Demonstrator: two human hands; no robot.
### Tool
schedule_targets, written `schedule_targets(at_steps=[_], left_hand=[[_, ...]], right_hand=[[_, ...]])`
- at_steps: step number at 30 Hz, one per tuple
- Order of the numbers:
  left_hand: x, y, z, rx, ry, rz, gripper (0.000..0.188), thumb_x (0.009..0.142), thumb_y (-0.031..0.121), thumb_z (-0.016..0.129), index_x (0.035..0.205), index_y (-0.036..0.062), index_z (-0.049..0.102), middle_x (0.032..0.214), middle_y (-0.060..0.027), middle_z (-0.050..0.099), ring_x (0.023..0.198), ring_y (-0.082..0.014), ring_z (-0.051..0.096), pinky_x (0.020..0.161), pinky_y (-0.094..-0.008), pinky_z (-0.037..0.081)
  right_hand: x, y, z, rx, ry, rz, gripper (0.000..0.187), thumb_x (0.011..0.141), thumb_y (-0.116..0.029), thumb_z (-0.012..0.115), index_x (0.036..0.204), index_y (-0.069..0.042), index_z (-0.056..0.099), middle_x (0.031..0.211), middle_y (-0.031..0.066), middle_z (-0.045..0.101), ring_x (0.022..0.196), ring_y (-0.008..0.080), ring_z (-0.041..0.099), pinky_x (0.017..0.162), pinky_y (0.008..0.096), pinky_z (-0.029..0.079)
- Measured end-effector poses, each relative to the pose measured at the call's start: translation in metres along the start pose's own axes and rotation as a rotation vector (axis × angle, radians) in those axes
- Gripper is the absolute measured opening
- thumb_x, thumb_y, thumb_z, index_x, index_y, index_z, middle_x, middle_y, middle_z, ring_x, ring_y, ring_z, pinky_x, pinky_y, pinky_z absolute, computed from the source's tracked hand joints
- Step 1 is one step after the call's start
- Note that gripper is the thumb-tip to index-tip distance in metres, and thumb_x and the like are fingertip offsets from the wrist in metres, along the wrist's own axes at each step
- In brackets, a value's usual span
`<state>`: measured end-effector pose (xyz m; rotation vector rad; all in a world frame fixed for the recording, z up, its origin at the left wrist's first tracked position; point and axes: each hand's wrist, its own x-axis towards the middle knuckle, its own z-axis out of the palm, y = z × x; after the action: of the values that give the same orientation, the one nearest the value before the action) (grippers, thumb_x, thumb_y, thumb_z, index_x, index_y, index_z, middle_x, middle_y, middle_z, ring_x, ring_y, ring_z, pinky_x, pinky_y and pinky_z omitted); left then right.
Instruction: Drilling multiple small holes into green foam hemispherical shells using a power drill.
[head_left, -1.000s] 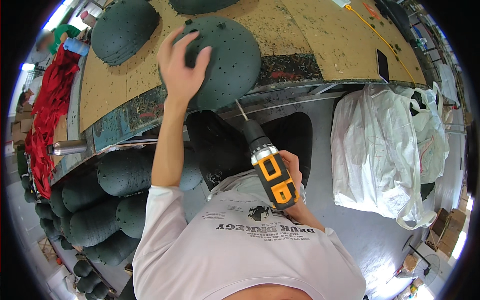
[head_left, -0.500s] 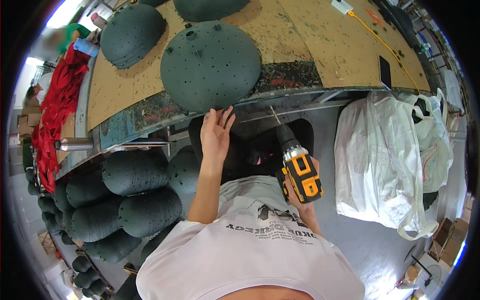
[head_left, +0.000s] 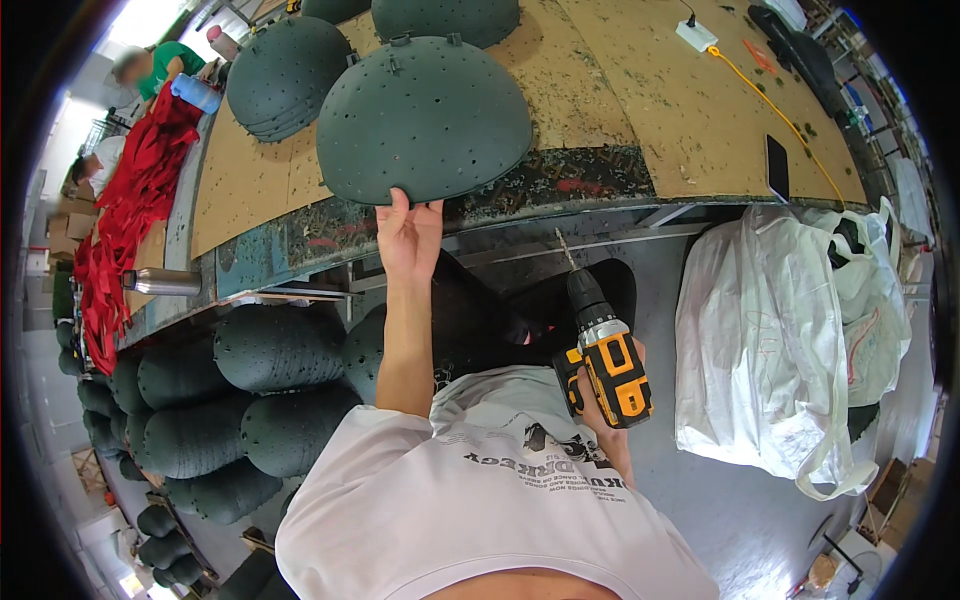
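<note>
A dark green perforated plastic dome (head_left: 425,125) rests at the table's near edge, its near rim tipped up. My left hand (head_left: 408,242) grips that rim, the thumb on the outer face and the fingers reaching under it, partly hidden. In my right hand (head_left: 596,408) is a yellow and black cordless drill (head_left: 612,372), held low over my lap. Its bit (head_left: 563,247) points up toward the table and touches nothing. The drill body hides most of my right fingers.
More domes, some stacked (head_left: 285,75), sit behind on the shavings-strewn table (head_left: 600,95). A phone (head_left: 776,168) and yellow cord (head_left: 785,120) lie right. White sacks (head_left: 750,340) stand right; piled domes (head_left: 280,350), a steel bottle (head_left: 165,281) and red straps (head_left: 135,210) are left. A person (head_left: 172,65) works far left.
My left hand has moved up and left from just below the dome and closed on its near rim. The dome has tilted, its rim lifting. The drill stays in my right hand.
</note>
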<state>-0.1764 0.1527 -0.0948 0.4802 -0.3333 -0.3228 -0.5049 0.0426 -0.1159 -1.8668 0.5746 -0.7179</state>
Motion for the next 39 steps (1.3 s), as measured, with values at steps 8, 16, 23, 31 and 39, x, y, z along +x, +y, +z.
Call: schedule_targets(at_steps=[8, 16, 23, 31, 39], left_hand=[[-0.006, 0.025, -0.024, -0.149, -0.074, -0.115, 0.038, 0.103, 0.016, 0.049, 0.14, 0.0051, 0.049, 0.149, -0.0092, 0.049, 0.138, -0.0262, 0.044, 0.118, -0.0487, 0.03], [-0.002, 0.05, -0.063, 0.064, 0.074, -0.253, 0.036, 0.103, 0.018, 0.052, 0.133, -0.0011, 0.054, 0.139, -0.0105, 0.058, 0.13, -0.024, 0.053, 0.113, -0.0413, 0.037], [-0.02, 0.06, -0.04, 1.757, 0.442, 0.241, 0.057, 0.092, 0.019, 0.072, 0.136, -0.0018, 0.041, 0.123, -0.017, 0.052, 0.086, -0.0159, 0.062, 0.075, -0.0301, 0.052], [0.037, 0.059, 0.032, 1.693, -0.004, 0.534, 0.045, 0.092, 0.024, 0.07, 0.129, 0.0026, 0.058, 0.134, -0.0173, 0.055, 0.12, -0.0314, 0.056, 0.101, -0.0385, 0.044], [0.109, 0.005, 0.054, 2.081, -0.34, 0.553, 0.055, 0.093, 0.054, 0.058, 0.134, 0.0178, 0.061, 0.148, -0.0135, 0.05, 0.138, -0.0342, 0.044, 0.113, -0.0448, 0.034]], right_hand=[[0.016, -0.017, 0.01, -0.069, 0.075, -0.114, 0.054, 0.077, 0.002, 0.074, 0.124, -0.001, 0.048, 0.106, 0.0067, 0.062, 0.096, 0.0143, 0.062, 0.087, 0.0277, 0.049], [0.019, -0.026, 0.015, -0.006, 0.009, -0.051, 0.052, 0.078, 0.0, 0.077, 0.123, -0.002, 0.049, 0.101, 0.0054, 0.063, 0.091, 0.013, 0.064, 0.083, 0.0262, 0.05], [0.023, -0.021, 0.021, 0.056, -0.05, -0.001, 0.054, 0.076, 0.001, 0.075, 0.122, -0.002, 0.048, 0.097, 0.0056, 0.064, 0.087, 0.0131, 0.064, 0.079, 0.0265, 0.051], [0.038, -0.032, 0.03, -0.008, -0.134, -0.114, 0.058, 0.076, 0.0, 0.076, 0.125, -0.001, 0.046, 0.099, 0.0072, 0.067, 0.089, 0.0132, 0.065, 0.081, 0.0249, 0.051], [0.046, -0.043, 0.041, 0.101, -0.192, -0.033, 0.058, 0.079, -0.002, 0.077, 0.127, -0.001, 0.045, 0.102, 0.0097, 0.069, 0.09, 0.0117, 0.066, 0.081, 0.0224, 0.05]])
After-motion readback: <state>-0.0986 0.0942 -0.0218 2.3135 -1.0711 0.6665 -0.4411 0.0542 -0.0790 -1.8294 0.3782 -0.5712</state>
